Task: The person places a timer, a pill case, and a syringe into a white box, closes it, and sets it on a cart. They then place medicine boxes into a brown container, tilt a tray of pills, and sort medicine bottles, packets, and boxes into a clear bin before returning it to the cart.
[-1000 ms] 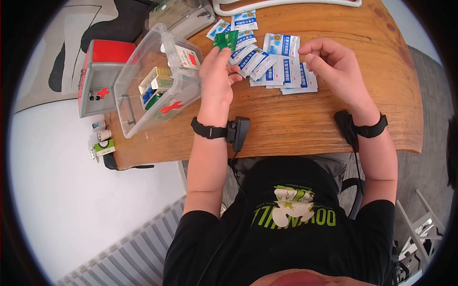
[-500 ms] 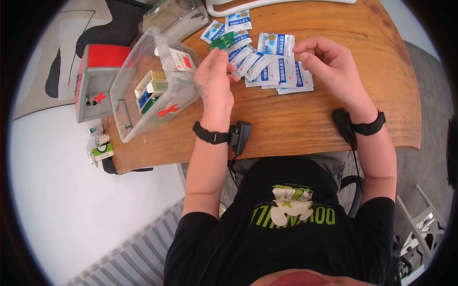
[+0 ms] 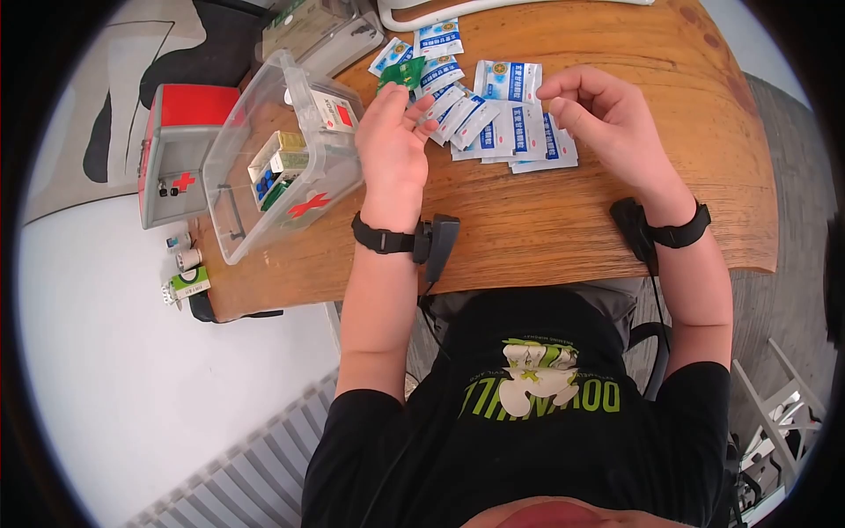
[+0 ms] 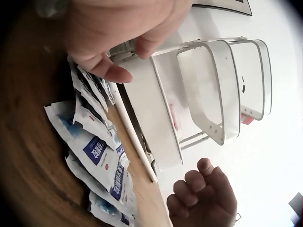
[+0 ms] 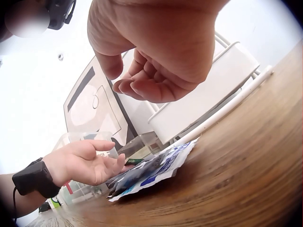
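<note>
In the head view my left hand (image 3: 393, 145) is held palm inward over the table, with a small green packet (image 3: 400, 74) at its fingertips. The fingers hold the packet; the thumb stands apart from it. The packet overlaps white-and-blue sachets (image 3: 519, 128) that lie spread in an overlapping row. In the right wrist view the green packet (image 5: 134, 161) shows just beyond the left fingers. My right hand (image 3: 607, 128) hovers at the right end of the sachets, fingers loosely bent, thumb apart, nothing between them.
A clear plastic bin (image 3: 260, 224) with a red cross stands left, holding small boxes (image 3: 280, 160) and a white box (image 3: 333, 112). Left of it is a red-and-grey first-aid box (image 3: 180, 158). A white rack (image 4: 156, 109) stands behind the sachets. Small medicine packs (image 3: 187, 282) sit by the left edge.
The head view has shifted slightly. My left hand has turned a little, and the green packet has tilted and moved slightly left with it. The right hand stays almost still.
</note>
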Demonstrator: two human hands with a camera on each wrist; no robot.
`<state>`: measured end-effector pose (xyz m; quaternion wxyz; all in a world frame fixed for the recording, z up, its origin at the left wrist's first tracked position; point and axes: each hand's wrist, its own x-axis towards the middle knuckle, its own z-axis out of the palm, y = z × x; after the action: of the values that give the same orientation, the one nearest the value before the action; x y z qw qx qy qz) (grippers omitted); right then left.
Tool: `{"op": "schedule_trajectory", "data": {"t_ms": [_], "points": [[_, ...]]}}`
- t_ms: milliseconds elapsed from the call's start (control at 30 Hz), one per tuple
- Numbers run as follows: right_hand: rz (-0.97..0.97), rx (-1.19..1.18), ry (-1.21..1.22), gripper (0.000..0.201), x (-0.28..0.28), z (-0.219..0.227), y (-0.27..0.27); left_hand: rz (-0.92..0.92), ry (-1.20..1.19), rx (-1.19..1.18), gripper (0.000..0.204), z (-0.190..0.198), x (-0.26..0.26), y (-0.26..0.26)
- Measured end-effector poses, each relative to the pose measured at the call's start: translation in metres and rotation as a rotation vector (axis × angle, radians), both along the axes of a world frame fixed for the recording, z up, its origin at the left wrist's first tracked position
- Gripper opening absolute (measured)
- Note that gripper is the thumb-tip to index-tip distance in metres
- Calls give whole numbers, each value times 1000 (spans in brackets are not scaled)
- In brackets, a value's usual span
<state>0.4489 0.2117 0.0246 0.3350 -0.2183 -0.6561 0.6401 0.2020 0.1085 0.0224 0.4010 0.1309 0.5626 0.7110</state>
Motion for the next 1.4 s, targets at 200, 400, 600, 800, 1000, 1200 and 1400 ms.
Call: {"op": "schedule_trajectory", "data": {"t_ms": [200,400,600,800,1000,1200,1400], "points": [[-62,9,-31,21,-1,-2,0,-79,500,-109,31,15,25,-18],[-103,116,19,25,-9,-2,-8,-320,867,-43,19,37,50,-43],[63,-50,-1,22,-4,-3,-9,-399,939,50,24,33,53,-42],[-14,76,-50,15,-2,-1,-12,-375,864,122,33,43,62,-37],[87,390,-105,14,3,15,-25,-654,1673,1,24,82,61,-35],[88,173,86,16,5,5,-21,-445,1918,78,21,136,32,-58],[38,93,37,17,7,5,-15,-103,1855,-421,20,192,-67,-108]]}}
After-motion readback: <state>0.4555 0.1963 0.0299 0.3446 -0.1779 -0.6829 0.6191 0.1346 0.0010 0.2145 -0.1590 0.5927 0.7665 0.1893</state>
